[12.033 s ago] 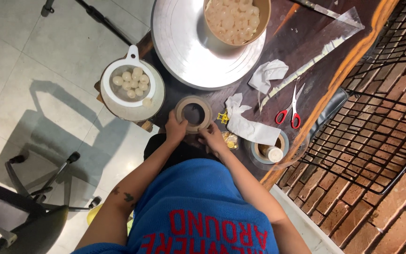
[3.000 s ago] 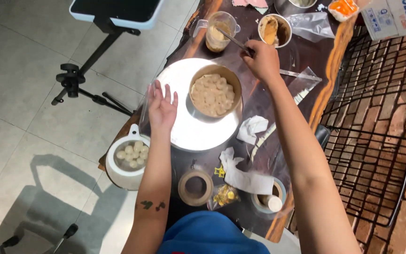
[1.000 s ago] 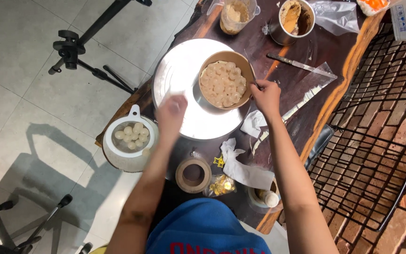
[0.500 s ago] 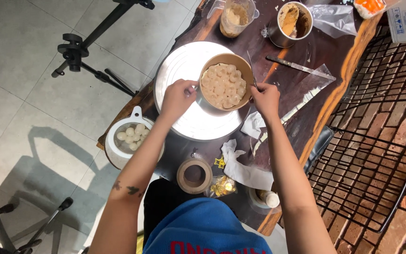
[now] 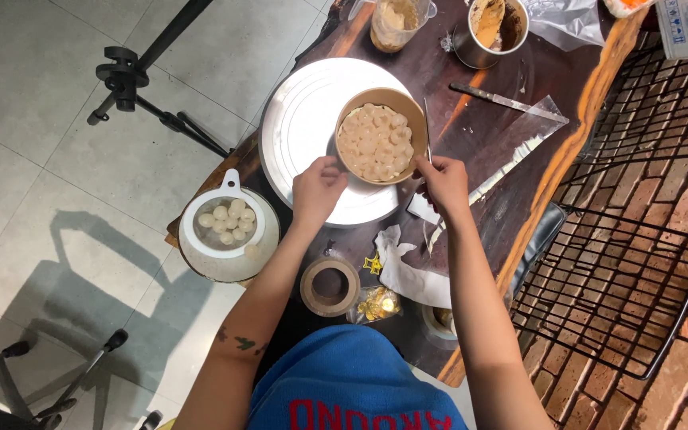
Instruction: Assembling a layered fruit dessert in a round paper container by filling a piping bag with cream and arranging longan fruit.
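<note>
A round tan cake [image 5: 378,137] topped with pale round fruit pieces stands on a white turntable [image 5: 300,127] on the dark wooden table [image 5: 487,135]. My left hand [image 5: 318,189] touches the cake's near left side, fingers curled. My right hand [image 5: 444,183] is at the cake's right side and holds a thin metal spatula [image 5: 427,127] upright against it.
A white strainer bowl of pale fruit balls [image 5: 224,224] sits at the table's left corner. A tape roll [image 5: 329,286], gold wrappers [image 5: 377,303] and crumpled paper [image 5: 408,271] lie near me. Two cream containers [image 5: 494,22] stand at the far end. A wire rack [image 5: 623,271] is at right, tripod legs [image 5: 149,87] at left.
My left hand has slid from the turntable to the cake's side. My right hand came back from the far containers and now holds the spatula against the cake.
</note>
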